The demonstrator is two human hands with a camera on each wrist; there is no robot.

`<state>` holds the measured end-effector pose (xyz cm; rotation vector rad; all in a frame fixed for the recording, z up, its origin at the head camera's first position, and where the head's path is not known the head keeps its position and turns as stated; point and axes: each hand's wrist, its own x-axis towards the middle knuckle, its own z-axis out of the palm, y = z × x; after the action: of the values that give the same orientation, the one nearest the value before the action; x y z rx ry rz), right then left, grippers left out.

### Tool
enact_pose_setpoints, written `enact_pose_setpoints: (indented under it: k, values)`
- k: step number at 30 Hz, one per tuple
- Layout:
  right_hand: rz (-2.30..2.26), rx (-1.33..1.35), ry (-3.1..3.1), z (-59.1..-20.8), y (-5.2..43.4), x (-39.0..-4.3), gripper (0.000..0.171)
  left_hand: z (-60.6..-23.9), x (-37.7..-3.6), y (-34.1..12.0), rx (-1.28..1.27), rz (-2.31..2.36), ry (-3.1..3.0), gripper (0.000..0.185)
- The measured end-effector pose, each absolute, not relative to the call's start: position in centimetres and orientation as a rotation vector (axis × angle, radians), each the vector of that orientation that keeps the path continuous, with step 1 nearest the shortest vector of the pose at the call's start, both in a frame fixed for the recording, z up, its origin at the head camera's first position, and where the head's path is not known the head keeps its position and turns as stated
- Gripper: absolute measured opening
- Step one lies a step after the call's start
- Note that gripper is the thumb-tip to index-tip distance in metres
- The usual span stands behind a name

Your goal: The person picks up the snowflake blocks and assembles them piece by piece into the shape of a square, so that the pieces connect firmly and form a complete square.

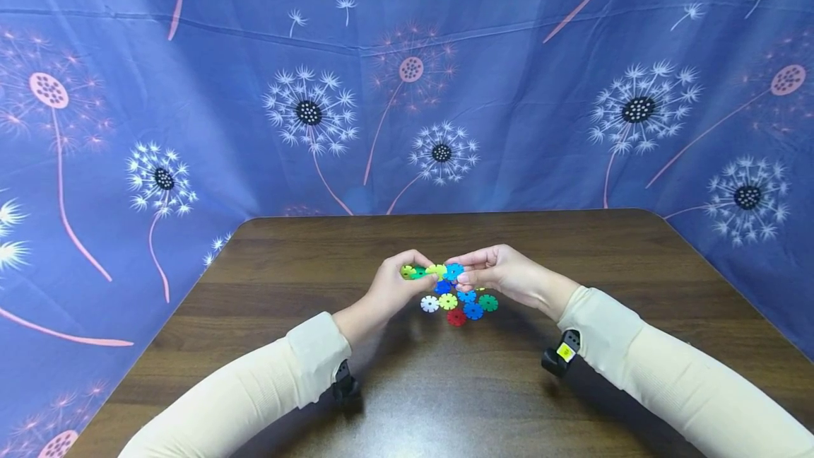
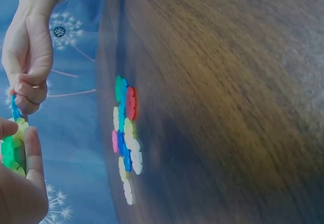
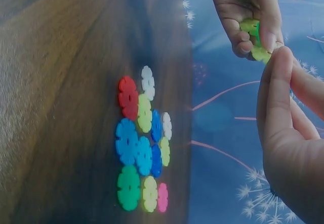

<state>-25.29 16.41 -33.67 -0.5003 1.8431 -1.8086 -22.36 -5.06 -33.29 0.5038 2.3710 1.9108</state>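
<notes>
Above the table, my left hand (image 1: 393, 283) grips a short chain of notched plastic discs. It has a green disc (image 1: 417, 273) between yellow-green ones, and the yellow-green disc (image 1: 437, 271) at its right end points toward the other hand. My right hand (image 1: 511, 276) pinches a blue notched disc (image 1: 454, 271) between thumb and fingers. The blue disc's edge meets the yellow-green end disc, overlapping it in the head view. In the right wrist view the right fingers (image 3: 280, 90) hide the blue disc, while the left hand (image 3: 253, 6) shows the chain.
Below the hands, loose discs lie flat in a cluster: red (image 3: 128, 98), green (image 3: 129, 188), white (image 1: 429, 304), pink (image 3: 162, 197), and several blue and yellow-green ones. The brown wooden table (image 1: 458, 401) ends at a blue dandelion-print cloth (image 1: 381, 126).
</notes>
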Motion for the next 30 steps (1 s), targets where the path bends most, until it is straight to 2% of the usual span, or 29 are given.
enact_pose_setpoints:
  k: [15, 25, 30]
  values:
    - [-1.874, -0.376, 1.705, -33.4, 15.8, -24.9, 0.049, -32.5, -21.6, -5.1, 0.519, 1.847, 2.580, 0.013]
    - [-1.921, -0.282, 1.668, -32.9, 15.3, -24.5, 0.045, -35.1, -23.7, -5.3, 0.508, 1.843, 2.614, 0.012]
    - [-1.949, -0.246, 1.650, -32.7, 15.1, -24.3, 0.048, -35.1, -23.7, -5.3, 0.526, 1.830, 2.640, 0.011]
